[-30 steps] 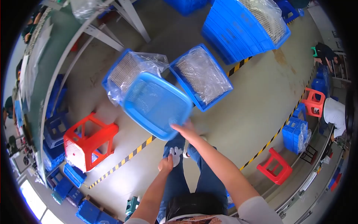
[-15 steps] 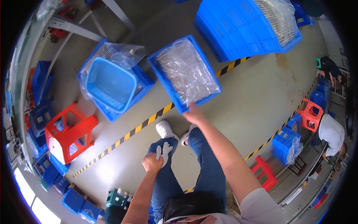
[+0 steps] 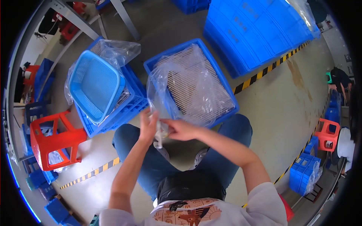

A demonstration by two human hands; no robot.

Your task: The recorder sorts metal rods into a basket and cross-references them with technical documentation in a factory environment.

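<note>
My left hand and my right hand meet over my knees, with crumpled white gloves between them. The right fingers are closed on the gloves. My left hand is blurred; its palm side lies against the gloves and seems to grip them. Just beyond the hands stands a blue crate filled with thin, pale, slatted pieces in close rows. A clear plastic bag covers part of these pieces and hangs over the crate's left corner.
To the left, a light-blue basket rests on stacked blue crates, near a red stool. Tall blue crates stand at far right. Striped floor tape runs past them. A person is at the right edge.
I have crouched closer to the crate, knees now spread. My right hand has left the crate's near corner and joined the left at the gloves. The plastic bag is shifted leftward, baring more slatted pieces.
</note>
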